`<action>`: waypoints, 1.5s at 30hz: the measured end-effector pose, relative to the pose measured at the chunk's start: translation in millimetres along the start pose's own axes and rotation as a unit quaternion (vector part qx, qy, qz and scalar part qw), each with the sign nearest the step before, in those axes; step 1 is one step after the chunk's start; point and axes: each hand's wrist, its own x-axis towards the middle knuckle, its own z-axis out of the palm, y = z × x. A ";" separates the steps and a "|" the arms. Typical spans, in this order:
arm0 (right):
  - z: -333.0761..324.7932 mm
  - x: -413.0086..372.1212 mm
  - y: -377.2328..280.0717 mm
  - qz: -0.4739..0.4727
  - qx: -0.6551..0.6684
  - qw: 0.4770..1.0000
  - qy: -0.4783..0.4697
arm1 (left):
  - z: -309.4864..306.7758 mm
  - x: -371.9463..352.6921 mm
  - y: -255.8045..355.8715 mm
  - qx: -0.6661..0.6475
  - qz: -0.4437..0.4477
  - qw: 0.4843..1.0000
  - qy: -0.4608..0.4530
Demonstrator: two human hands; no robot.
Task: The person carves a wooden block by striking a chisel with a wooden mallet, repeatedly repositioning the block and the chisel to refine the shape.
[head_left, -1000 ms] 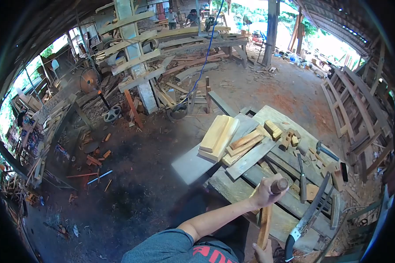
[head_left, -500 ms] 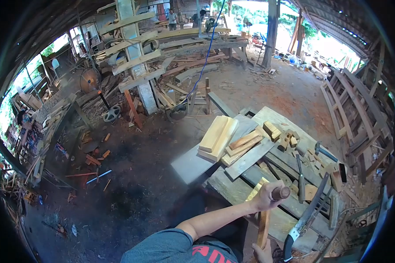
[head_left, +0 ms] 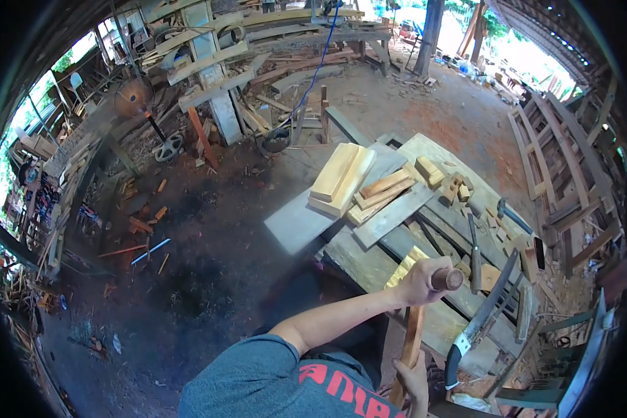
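at a plank workbench [head_left: 369,268], beside a long saw [head_left: 484,324], a wooden strip [head_left: 414,334] stands at the near edge, right hand [head_left: 414,383] clasping its lower end, left hand [head_left: 419,280] closed round a tool handle [head_left: 447,279] above; a firm brace and fingers kept low seem wise.

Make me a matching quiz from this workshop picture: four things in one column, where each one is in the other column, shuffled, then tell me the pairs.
Things
1. dark round wooden handle
2. narrow wooden strip
3. curved saw with a black grip
4. stack of pale wooden planks

Places
A. lying on the plank workbench, right of both hands
B. gripped in the left hand
C. on the far left part of the workbench
D. held near its lower end by the right hand

Pairs: 1-B, 2-D, 3-A, 4-C
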 end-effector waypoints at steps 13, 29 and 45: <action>-35.3 -4.6 -6.5 0.096 0.559 0.819 -0.085 | -5.0 -0.4 5.3 0.009 0.050 0.995 0.088; -16.9 62.4 -55.7 0.035 0.508 0.849 -0.137 | 8.0 -4.2 -28.9 -0.349 -0.031 0.937 0.020; -99.3 99.9 -116.8 -0.143 0.183 0.973 0.021 | 3.2 -35.3 -8.8 -0.019 0.087 0.990 0.111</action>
